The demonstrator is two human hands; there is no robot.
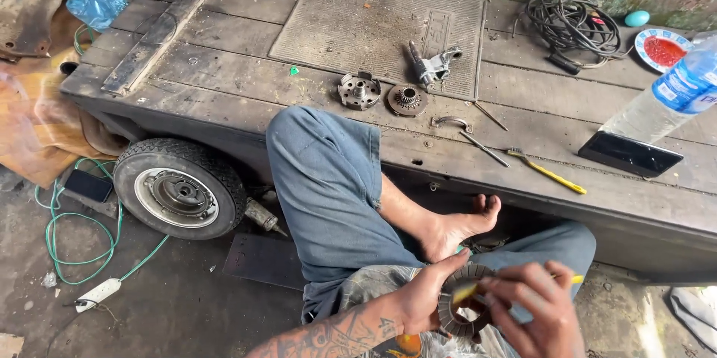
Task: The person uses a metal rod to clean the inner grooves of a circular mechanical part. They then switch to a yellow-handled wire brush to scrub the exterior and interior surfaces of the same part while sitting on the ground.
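At the bottom of the head view my left hand point(424, 297) grips a round, toothed metal ring part point(452, 315) over my lap. My right hand point(539, 312) holds a thin yellow-handled tool point(469, 291) whose tip rests against the ring. I sit with crossed legs in blue jeans, one bare foot point(459, 227) pointing right. Part of the ring is hidden behind my right hand's fingers.
A low wooden cart point(224, 82) with a small wheel point(178, 188) stands ahead. On it lie two round metal parts point(359, 91) point(407, 100), a metal bracket point(433, 65), a yellow brush point(545, 172), a phone point(629, 153), a water bottle point(672, 97), coiled cable point(571, 23). A green cord point(67, 216) runs over the floor.
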